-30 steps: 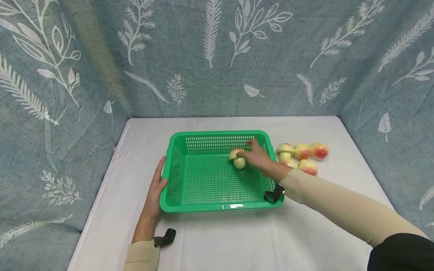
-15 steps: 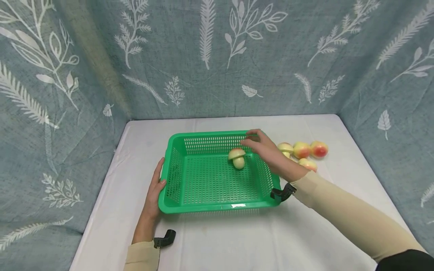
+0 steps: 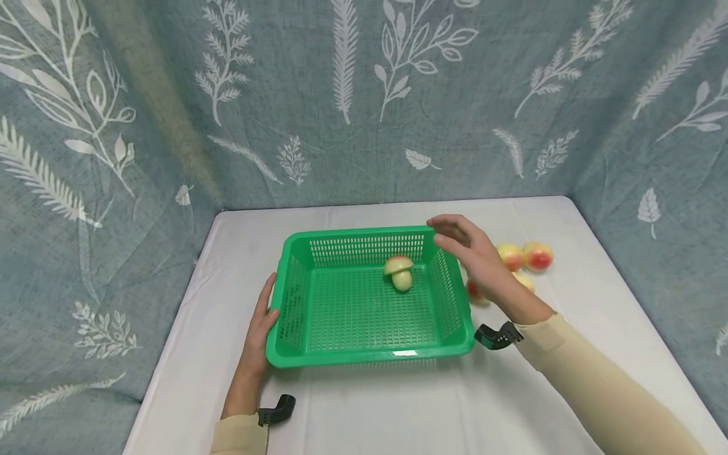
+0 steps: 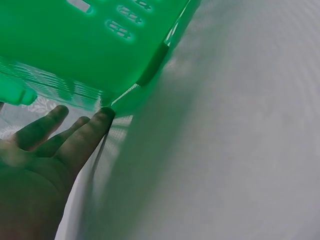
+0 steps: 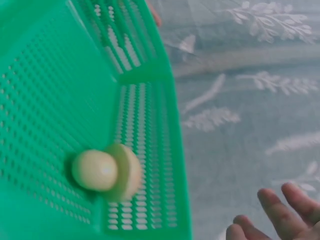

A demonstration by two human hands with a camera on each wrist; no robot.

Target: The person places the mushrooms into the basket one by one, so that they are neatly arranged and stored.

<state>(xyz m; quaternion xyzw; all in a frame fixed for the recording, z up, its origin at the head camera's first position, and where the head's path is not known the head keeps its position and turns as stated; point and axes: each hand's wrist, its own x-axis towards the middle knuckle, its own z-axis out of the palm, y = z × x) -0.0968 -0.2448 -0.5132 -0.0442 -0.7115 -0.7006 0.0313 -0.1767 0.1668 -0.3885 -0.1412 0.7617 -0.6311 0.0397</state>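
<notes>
A green plastic basket [image 3: 364,360] stands on the white table, its walls pierced with holes. Inside, near its back right, lies one toy-like mushroom [image 3: 400,272] with a pale stem and a reddish-topped cap. My left hand [image 3: 258,332] rests against the basket's left side, thumb at the rim. In the left wrist view its straight fingers [image 4: 82,145] touch the basket's outside. Past the right rim hovers my right hand [image 3: 474,256], fingers loosely bent and holding nothing. Several yellow and red mushroom-like pieces [image 3: 537,256] lie beyond it, partly hidden by that hand.
A white cloth [image 3: 364,411] covers the table. Blue-grey leaf-print curtains [image 3: 318,95] hang at the back and on both sides. Each wrist wears a black band-like device [image 3: 499,335]. The loose pieces sit close together right of the basket.
My right hand has let go of the mushroom in the basket, risen and moved right over the rim toward the loose pieces. My left hand stays at the basket's left side.
</notes>
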